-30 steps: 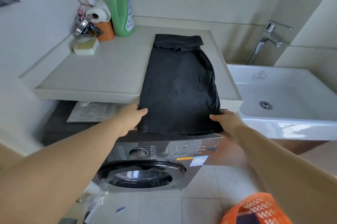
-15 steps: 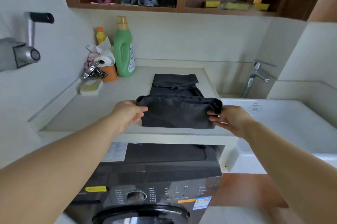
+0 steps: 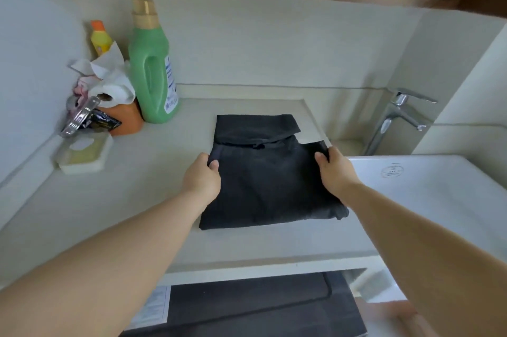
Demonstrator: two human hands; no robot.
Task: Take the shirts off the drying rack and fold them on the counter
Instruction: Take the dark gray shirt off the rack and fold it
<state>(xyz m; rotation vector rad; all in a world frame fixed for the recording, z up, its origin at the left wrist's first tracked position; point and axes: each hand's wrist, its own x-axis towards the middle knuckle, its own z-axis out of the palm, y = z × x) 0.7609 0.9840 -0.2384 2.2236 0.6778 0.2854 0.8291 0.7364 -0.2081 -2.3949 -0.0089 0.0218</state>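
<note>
Folded over now: near half of black shirt (image 3: 270, 185) carried up across far half on counter (image 3: 153, 172).
Left hand (image 3: 202, 178) and right hand (image 3: 335, 172) pinching folded layer's far corners, thumbs on top; green detergent bottle (image 3: 151, 67) standing behind, sink (image 3: 428, 188) to right.

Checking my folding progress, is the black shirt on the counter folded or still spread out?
Folded. The black shirt lies doubled over on the counter, both hands gripping its far corners.

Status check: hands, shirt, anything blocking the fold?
Left hand and right hand pinch the black shirt at its far corners. Shirt folded on the counter. Green bottle stands apart.
</note>
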